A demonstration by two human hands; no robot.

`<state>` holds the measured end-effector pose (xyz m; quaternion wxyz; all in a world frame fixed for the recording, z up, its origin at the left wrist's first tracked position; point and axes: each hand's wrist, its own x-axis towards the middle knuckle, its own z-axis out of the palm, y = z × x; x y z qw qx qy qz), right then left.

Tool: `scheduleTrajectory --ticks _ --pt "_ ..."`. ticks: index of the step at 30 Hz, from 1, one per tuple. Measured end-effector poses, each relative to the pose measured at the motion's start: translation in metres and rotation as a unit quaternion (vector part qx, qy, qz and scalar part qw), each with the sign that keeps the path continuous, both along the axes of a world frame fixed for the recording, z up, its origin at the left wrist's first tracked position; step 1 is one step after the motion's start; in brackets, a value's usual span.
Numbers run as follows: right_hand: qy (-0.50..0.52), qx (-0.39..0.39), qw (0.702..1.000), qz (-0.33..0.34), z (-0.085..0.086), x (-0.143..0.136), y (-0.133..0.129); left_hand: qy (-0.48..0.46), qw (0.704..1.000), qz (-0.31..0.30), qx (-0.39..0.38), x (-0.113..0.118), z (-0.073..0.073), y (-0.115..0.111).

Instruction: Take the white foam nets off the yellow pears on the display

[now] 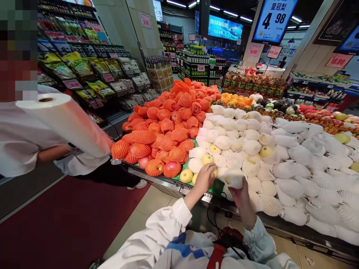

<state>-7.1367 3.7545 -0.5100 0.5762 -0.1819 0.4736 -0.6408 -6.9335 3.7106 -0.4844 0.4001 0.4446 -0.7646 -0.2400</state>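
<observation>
My right hand (241,194) is closed around a pear in a white foam net (234,178), just above the front edge of the display; a bit of yellow skin shows through the net's opening. To its left, my left hand (205,177) has its fingers curled over a bare yellow pear (215,173), which is mostly hidden behind them. Bare yellow pears (186,175) lie beside my left wrist, and another pear (207,159) sits just beyond the fingers. Green mesh lining (217,186) shows between my hands.
White-netted pears (291,168) fill the right side of the stand, and orange-netted fruit (168,127) is heaped on the left. A large roll of plastic bags (67,123) stands at the left corner, near a person in white (17,130). The stand's metal edge (165,183) runs before me.
</observation>
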Motion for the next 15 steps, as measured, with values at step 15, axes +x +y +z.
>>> scheduleTrajectory --ticks 15 --pt "0.08 -0.033 0.996 -0.008 -0.001 0.004 0.028 0.335 0.909 0.11 0.223 -0.07 -0.038 0.053"
